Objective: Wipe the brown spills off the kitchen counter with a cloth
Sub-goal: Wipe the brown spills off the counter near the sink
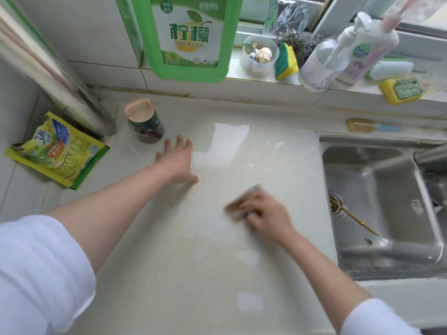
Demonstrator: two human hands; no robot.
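Observation:
My right hand (264, 215) presses a small brownish cloth (242, 199) onto the pale speckled counter (183, 274), its fingers curled over it; both are blurred by motion. Only the cloth's far edge shows past the fingers. My left hand (177, 162) lies flat on the counter with fingers spread, just in front of a dark jar (145, 124). Faint yellowish-brown smears (244, 256) show on the counter in front of the cloth. A wet, shiny patch (229, 134) lies behind the hands.
A steel sink (377, 201) with a bamboo stick (355, 220) lies at the right. A yellow-green packet (58, 151) sits at the far left beside a pipe (63, 73). On the back ledge stand a green detergent jug (191, 37), sponges (286, 61), a cup (260, 54) and a pump bottle (348, 49).

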